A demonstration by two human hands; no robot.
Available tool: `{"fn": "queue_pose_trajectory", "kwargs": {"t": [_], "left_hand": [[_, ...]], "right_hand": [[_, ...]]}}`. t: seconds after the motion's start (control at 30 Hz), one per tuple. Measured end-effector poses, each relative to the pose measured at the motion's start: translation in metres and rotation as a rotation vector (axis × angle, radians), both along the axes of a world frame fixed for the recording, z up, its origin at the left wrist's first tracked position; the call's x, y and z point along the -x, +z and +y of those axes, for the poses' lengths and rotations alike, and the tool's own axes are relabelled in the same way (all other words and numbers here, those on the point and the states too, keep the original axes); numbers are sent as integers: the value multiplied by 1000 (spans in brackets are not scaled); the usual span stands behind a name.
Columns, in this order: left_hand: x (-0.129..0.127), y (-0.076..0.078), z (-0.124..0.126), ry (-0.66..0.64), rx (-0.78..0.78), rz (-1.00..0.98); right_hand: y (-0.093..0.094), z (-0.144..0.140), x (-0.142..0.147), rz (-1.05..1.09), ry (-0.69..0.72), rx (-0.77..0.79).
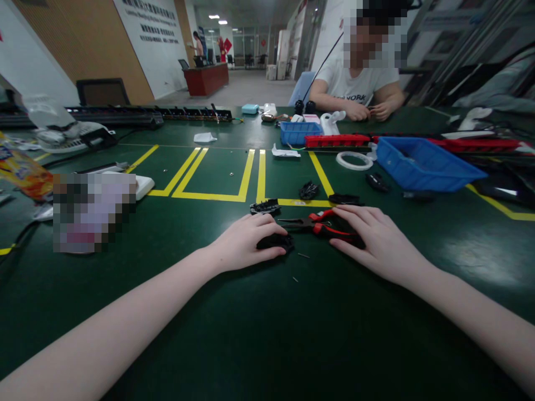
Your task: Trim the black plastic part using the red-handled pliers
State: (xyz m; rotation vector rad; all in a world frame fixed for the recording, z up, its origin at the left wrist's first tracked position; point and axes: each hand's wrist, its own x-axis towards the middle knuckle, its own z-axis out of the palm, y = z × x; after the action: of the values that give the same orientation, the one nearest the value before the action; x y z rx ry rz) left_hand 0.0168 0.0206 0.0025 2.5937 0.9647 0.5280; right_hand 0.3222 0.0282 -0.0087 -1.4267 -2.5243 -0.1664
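Note:
My left hand point(251, 240) is closed around a small black plastic part point(276, 243) lying on the green table; the fingers cover much of it. My right hand point(378, 239) has its thumb and fingers around the red and black handles of a pair of long-nose pliers point(311, 224), whose jaws point left toward my left hand. Just beyond the left fingers sits another black plastic piece point(266, 207) with an open, ribbed inside. Two thin metal pins, one pin point(304, 255) nearer the pliers and another pin point(295, 279) closer to me, lie below the hands.
Further black pieces point(309, 190) lie beyond the pliers, near yellow tape lines point(213, 196). A blue bin point(426, 167) stands at right, a smaller blue bin point(300, 133) farther back, beside a white tape ring point(354, 161). Across the table sits a person point(355, 83).

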Motion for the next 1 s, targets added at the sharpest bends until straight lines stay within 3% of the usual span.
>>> {"fn": "queue_pose_trajectory", "kwargs": {"t": [0.23, 0.63, 1.0], "left_hand": [[-2, 1, -2, 28, 5, 0], [-2, 0, -1, 18, -26, 2], [-1, -1, 2, -5, -20, -10]], "right_hand": [[4, 7, 14, -13, -36, 23], [4, -33, -8, 222, -22, 39], [6, -41, 4, 311, 52, 42]]}}
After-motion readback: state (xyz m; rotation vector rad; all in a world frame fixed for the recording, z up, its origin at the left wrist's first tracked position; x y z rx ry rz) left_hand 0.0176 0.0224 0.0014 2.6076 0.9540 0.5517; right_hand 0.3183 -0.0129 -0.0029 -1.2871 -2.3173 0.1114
